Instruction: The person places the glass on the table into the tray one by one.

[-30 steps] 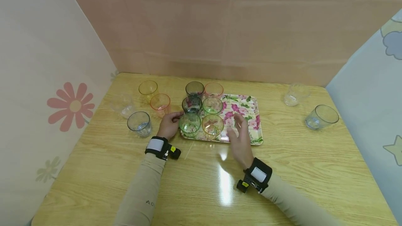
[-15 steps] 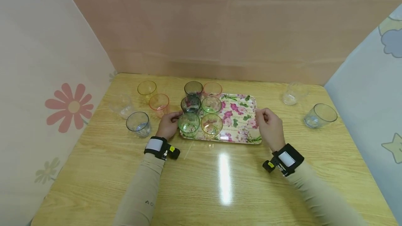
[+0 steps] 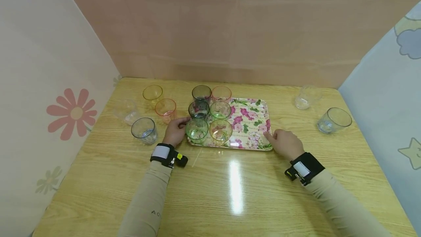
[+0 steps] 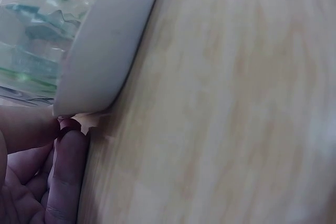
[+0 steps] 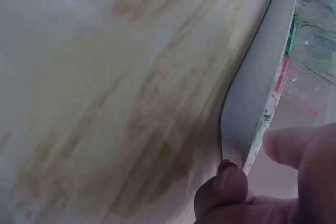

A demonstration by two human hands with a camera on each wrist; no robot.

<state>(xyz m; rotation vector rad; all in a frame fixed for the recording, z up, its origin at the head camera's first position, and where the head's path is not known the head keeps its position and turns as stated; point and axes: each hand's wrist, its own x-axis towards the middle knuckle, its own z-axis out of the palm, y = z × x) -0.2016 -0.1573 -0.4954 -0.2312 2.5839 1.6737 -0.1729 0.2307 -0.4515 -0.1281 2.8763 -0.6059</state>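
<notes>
A flowered tray (image 3: 247, 121) lies on the table, with several coloured glasses standing in two columns on its left half. Among these are a green glass (image 3: 197, 131) and a yellow glass (image 3: 221, 131) at the front. My left hand (image 3: 174, 133) grips the tray's left edge; in the left wrist view its thumb (image 4: 26, 128) is at the rim and the fingers curl below. At the right end, my right hand (image 3: 288, 145) holds the tray's edge, curled fingers (image 5: 226, 187) against the outer wall and thumb (image 5: 289, 145) over the rim. Whether that thumb touches is unclear.
Left of the tray stand a yellow glass (image 3: 152, 93), a red-rimmed glass (image 3: 166, 109), a bluish glass (image 3: 144, 131) and a clear glass (image 3: 129, 113). Two more, a clear glass (image 3: 304, 100) and a tilted-looking bluish glass (image 3: 331, 121), are far right. Walls enclose the table.
My right hand has moved right, from over the tray's middle to its right edge, where it now takes hold. The left hand stays at the left edge; the glasses keep their places.
</notes>
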